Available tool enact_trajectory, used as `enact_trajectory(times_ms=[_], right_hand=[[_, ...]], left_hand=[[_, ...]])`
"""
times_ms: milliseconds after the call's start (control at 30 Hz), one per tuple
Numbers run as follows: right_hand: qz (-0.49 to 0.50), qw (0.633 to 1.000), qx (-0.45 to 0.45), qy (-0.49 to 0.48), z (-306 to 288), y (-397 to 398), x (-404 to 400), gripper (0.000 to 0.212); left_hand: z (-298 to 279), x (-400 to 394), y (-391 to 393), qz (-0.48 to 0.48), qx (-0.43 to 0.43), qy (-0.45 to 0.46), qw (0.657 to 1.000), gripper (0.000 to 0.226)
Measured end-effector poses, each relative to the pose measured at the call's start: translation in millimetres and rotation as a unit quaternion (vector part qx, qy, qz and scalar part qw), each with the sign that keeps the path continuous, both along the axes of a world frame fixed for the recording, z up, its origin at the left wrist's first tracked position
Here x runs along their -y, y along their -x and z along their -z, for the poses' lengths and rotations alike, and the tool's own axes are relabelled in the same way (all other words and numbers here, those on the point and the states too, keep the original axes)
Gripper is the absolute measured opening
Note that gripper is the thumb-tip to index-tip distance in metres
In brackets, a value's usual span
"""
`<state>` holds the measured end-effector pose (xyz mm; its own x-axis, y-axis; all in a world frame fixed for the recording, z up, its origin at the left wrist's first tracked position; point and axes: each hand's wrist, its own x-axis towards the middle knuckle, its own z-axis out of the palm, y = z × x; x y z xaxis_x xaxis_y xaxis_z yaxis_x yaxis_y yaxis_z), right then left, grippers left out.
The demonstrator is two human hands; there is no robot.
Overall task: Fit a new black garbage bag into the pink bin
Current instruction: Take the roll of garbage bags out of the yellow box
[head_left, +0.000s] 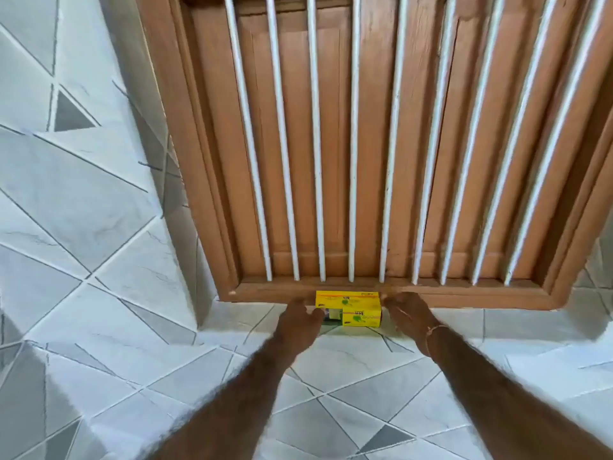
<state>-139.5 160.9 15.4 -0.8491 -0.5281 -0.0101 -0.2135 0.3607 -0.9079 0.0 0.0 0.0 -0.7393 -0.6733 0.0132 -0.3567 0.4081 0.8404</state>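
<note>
Two yellow bin-bag boxes sit on the tiled ledge against the wooden window frame: a longer box [345, 297] behind and a shorter box [361, 318] in front of it. My left hand [298, 323] reaches to the left end of the boxes, fingers spread, thumb touching the end. My right hand [408, 313] is at the right end, fingertips by the longer box's top corner. Neither hand has closed on a box. No pink bin and no black bag is in view.
A brown wooden window [365, 144] with white vertical bars [316, 161] rises right behind the boxes. Its lower frame [464, 295] overhangs the grey-and-white tiled ledge [348, 376]. A tiled wall [83, 161] closes in on the left.
</note>
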Motion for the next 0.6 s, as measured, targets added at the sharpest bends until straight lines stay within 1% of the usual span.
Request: enact_trajectory(times_ms=[33,67,133,167,233,267,333,400,500,600], right_hand=[[-0.008,1.0,0.01,0.001,7,5,7,0.031],[-0.012,0.999,0.035,0.011,11,9,10,0.028],[-0.002,0.994,0.097,0.042,16,8,17,0.023],[0.006,0.989,0.122,0.08,13,5,18,0.021],[-0.002,0.974,0.171,0.152,3,-1,15,0.018],[-0.021,0.962,0.202,0.183,-5,-7,14,0.018],[-0.054,0.939,0.252,0.228,-16,-17,15,0.019],[-0.051,0.921,0.283,0.264,-28,-22,24,0.02],[-0.003,0.914,0.27,0.302,-36,-29,46,0.024],[0.054,0.896,0.257,0.359,-39,-38,63,0.018]], left_hand=[[6,2,10,-0.006,0.002,-0.002,1.0,0.045],[5,-1,16,-0.016,0.01,0.008,1.0,0.043],[1,-7,18,-0.021,-0.014,0.005,1.0,0.029],[2,-9,19,-0.044,-0.04,-0.008,0.998,0.023],[-1,-5,19,-0.106,-0.112,-0.073,0.985,0.015],[-4,-2,18,-0.124,-0.145,-0.11,0.975,0.016],[-13,8,15,-0.113,-0.183,-0.186,0.959,0.019],[-28,21,11,-0.087,-0.204,-0.245,0.944,0.023],[-43,43,6,-0.037,-0.238,-0.271,0.932,0.032],[-52,54,1,0.005,-0.248,-0.286,0.926,0.039]])
